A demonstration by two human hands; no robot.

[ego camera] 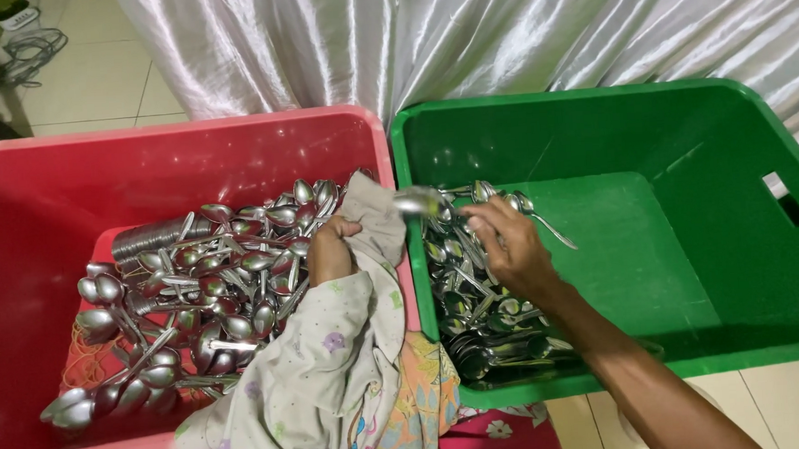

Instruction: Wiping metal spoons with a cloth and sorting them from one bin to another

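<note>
Two plastic bins sit side by side on a tiled floor (91,81), in front of a shiny white curtain (462,30). The red bin (14,181) is on the left, the green bin (686,118) on the right, their rims touching in the middle. The red bin holds a loose heap of metal spoons (211,280), bowls and handles lying every way, with a stack of nested spoons at the back left of the heap. The green bin holds a smaller pile (477,321) packed against its left wall; the rest of its bottom is bare. The left hand (332,246) is inside the red bin near the dividing wall, fingers closed around a bunch of pale patterned cloth (334,365) that drapes down over the front rim. The cloth rises to a peak beside the hand and leans toward the green bin. The right hand (510,241) reaches over the green bin's pile, fingers pinched narrow on the handle of a single spoon (421,202), its bowl pointing left, just beside the peak of the cloth and above the wall between the bins. Whether bowl and cloth touch, I cannot tell. A second, brighter patterned fabric (427,405) hangs at the front between the bins. Cables (30,48) lie on the floor at far upper left.
</note>
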